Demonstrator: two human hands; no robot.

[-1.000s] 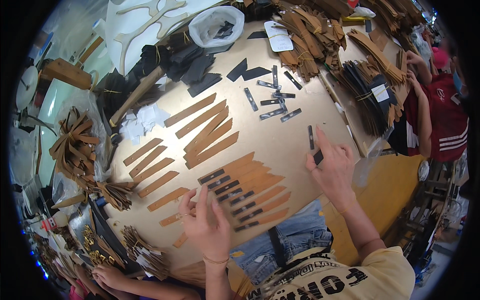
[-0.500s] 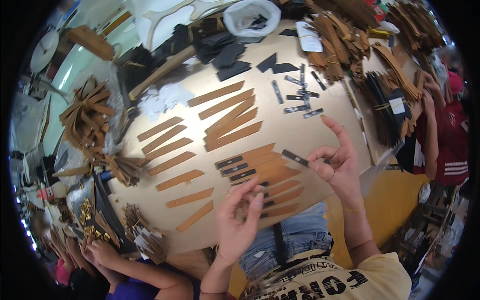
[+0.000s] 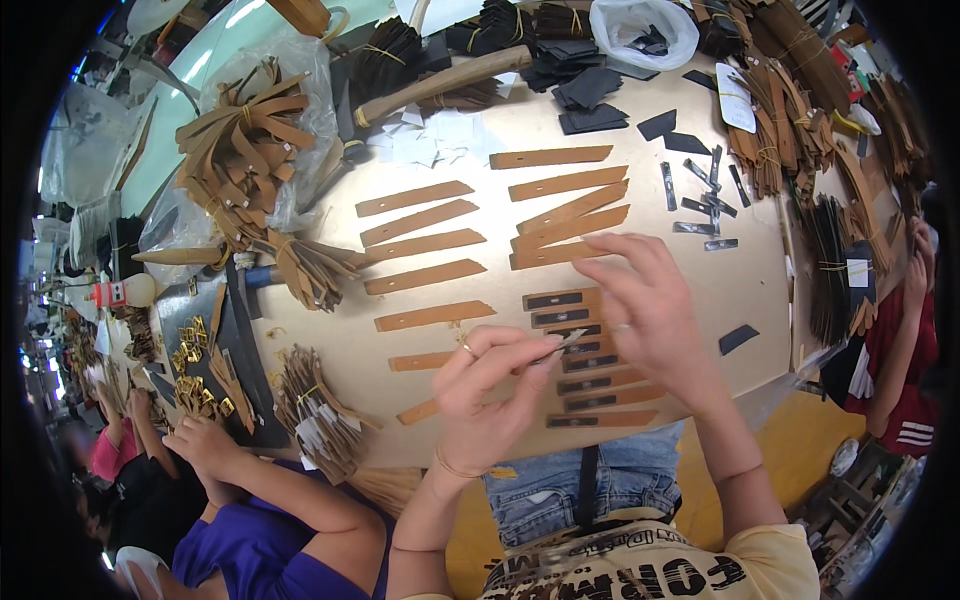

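Note:
Several brown leather strips [image 3: 630, 418] lie in a row before me, each with a slotted black piece [image 3: 572, 421] on its left end. Over them, my left hand [image 3: 490, 385] pinches a small dark strip [image 3: 565, 342] with a pale, shiny tip between thumb and fingers. Beside it my right hand [image 3: 655, 320] hovers over the strips' right ends, fingers apart and bent, with nothing visible in them. More brown strips [image 3: 430, 317] lie to the left, and another group [image 3: 570, 183] lies beyond my hands. Slotted black pieces [image 3: 692, 228] are scattered at the right.
Bundled brown strips in plastic [image 3: 240, 140] stand at the left, near a hammer with a wooden handle [image 3: 440, 85]. A white bag [image 3: 660, 20] and black leather pieces [image 3: 590, 90] are at the back. Co-workers' arms [image 3: 270, 510] reach in at both sides.
The view has shifted, so the table sits further right. The black slotted strip has left my right hand's fingertips; that hand has moved toward my left, which now pinches a dark strip.

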